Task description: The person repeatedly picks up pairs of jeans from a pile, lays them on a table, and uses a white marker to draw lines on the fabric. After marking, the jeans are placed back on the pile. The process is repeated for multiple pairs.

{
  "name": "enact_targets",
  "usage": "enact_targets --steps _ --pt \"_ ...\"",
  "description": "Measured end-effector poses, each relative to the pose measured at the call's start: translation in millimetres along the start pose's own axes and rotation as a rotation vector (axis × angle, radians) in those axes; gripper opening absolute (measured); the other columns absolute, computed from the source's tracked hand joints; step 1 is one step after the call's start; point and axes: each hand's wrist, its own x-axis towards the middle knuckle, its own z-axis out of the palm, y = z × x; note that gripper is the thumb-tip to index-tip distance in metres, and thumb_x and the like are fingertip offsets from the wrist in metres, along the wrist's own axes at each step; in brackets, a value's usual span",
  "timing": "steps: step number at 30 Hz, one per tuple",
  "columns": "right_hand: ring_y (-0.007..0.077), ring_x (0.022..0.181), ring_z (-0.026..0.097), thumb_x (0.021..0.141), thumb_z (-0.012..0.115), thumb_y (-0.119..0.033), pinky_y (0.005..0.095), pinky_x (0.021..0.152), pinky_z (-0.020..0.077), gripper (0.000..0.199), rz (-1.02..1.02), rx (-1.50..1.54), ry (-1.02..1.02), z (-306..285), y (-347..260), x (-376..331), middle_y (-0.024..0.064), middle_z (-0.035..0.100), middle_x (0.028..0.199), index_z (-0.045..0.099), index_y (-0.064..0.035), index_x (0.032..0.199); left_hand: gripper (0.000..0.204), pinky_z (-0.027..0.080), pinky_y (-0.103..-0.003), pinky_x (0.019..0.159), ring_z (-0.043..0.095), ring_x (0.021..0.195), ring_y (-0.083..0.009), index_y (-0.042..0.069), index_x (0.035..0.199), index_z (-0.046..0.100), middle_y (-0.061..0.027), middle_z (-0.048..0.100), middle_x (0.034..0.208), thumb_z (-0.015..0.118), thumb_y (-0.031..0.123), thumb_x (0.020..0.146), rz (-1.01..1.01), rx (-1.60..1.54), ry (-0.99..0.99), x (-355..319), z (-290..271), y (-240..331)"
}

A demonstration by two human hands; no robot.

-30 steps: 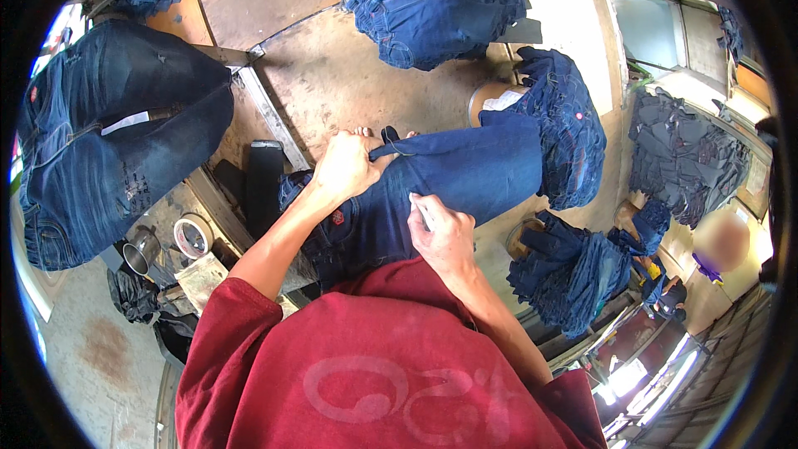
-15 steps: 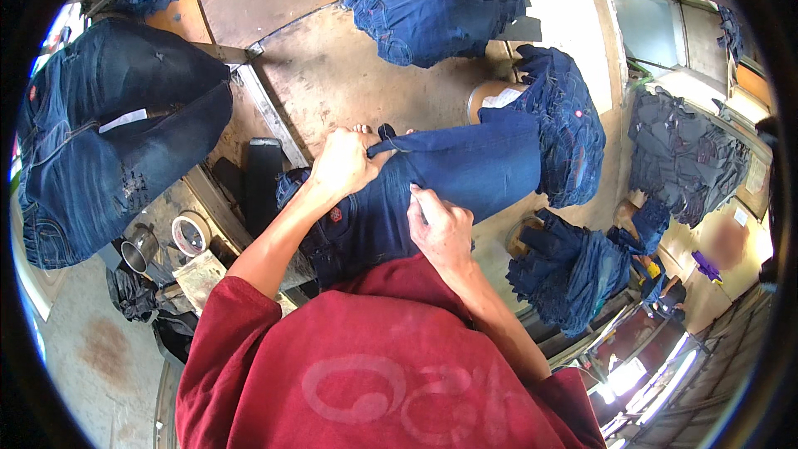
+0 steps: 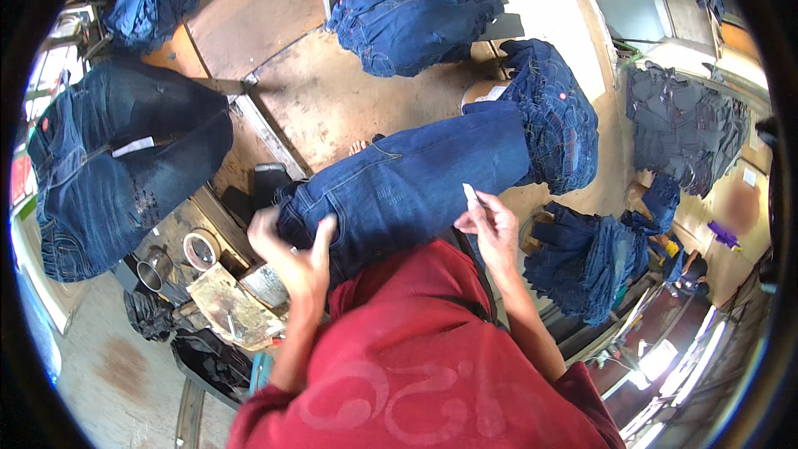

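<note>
A pair of dark blue jeans (image 3: 416, 158) lies across in front of me, waist end at left and legs stretching right. Short pale marks show on its upper leg. My left hand (image 3: 295, 262) is over the waist end, thumb and fingers spread; its fingertips are blurred, and nothing shows in it. Just off the near edge of the leg, my right hand (image 3: 494, 233) pinches a small white piece (image 3: 469, 192) between thumb and fingers. What that piece is I cannot make out. The right end of the jeans meets a heap of blue jeans (image 3: 553, 116).
Faded dark jeans (image 3: 125, 158) hang at left. Beside them are a tape roll (image 3: 201, 249), a metal cup (image 3: 154, 268) and a stained board (image 3: 233, 303). More denim piles (image 3: 416, 8) stand ahead, with another (image 3: 582, 266) at right. A dark grey pile (image 3: 686, 129) lies farther right; a person (image 3: 688, 270) is beyond.
My left hand has let go of the fabric fold and moved left and nearer. My right hand has lifted off the jeans to the right. The fold now lies flatter.
</note>
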Motion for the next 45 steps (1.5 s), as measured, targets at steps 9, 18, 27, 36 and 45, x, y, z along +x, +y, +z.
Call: enact_targets --steps 9,18,27,36,45 --pt "0.0118 0.078 0.075 0.113 0.065 -0.019 0.0287 0.072 0.0622 0.028 -0.17 -0.026 -0.113 -21.8 14.0 -3.6 0.0068 0.079 0.086 0.07 0.003 0.13 0.047 0.058 -0.037 0.097 0.075 0.096 -0.0197 -0.007 0.122 0.074 -0.0133 0.081 0.111 0.095 0.007 0.081 -0.632 -0.494 -0.64 -81.1 -11.9 -15.9" --pt "0.0143 0.076 0.076 0.112 0.062 -0.013 0.0311 0.071 0.0598 0.02 -0.338 -0.137 -0.133 -30.2 12.1 -20.7 0.0097 0.079 0.085 0.069 -0.0028 0.127 0.057 0.059 -0.052 0.112 0.076 0.117 -0.0351 -0.007 0.144 0.061 -0.0217 0.075 0.133 0.08 0.008 0.092 -1.079 -1.148 -0.947 -34.5 23.8 -23.7" --pt "0.0065 0.062 0.056 0.102 0.08 -0.041 0.0269 0.049 0.0491 0.039 0.106 0.155 0.116 2.8 4.6 -27.2 -0.0022 0.059 0.075 0.065 -0.0054 0.109 0.039 0.06 -0.045 0.11 0.078 0.113 -0.0319 -0.013 0.127 0.072 -0.0237 0.079 0.121 0.071 -0.006 0.089 -1.146 -1.25 -1.124 -41.7 16.9 -15.0" --pt "0.0047 0.066 0.043 0.099 0.082 -0.022 0.0308 0.057 0.0388 0.032 -0.239 -0.102 0.229 52.1 39.0 7.4 -0.005 0.049 0.07 0.059 -0.0065 0.083 0.039 0.063 -0.047 0.102 0.078 0.107 -0.0332 -0.012 0.119 0.075 -0.0229 0.079 0.119 0.075 -0.007 0.081 -0.881 -1.002 -0.915 -60.6 0.2 -19.6" --pt "0.0034 0.066 0.041 0.1 0.079 -0.015 0.0286 0.055 0.0345 0.034 -0.263 -0.021 0.246 53.1 37.3 1.4 -0.0064 0.045 0.071 0.053 -0.0069 0.081 0.049 0.063 -0.052 0.102 0.077 0.114 -0.0326 -0.011 0.132 0.069 -0.021 0.077 0.125 0.077 -0.007 0.084 -1.012 -1.158 -0.926 -66.5 -6.1 -33.0"
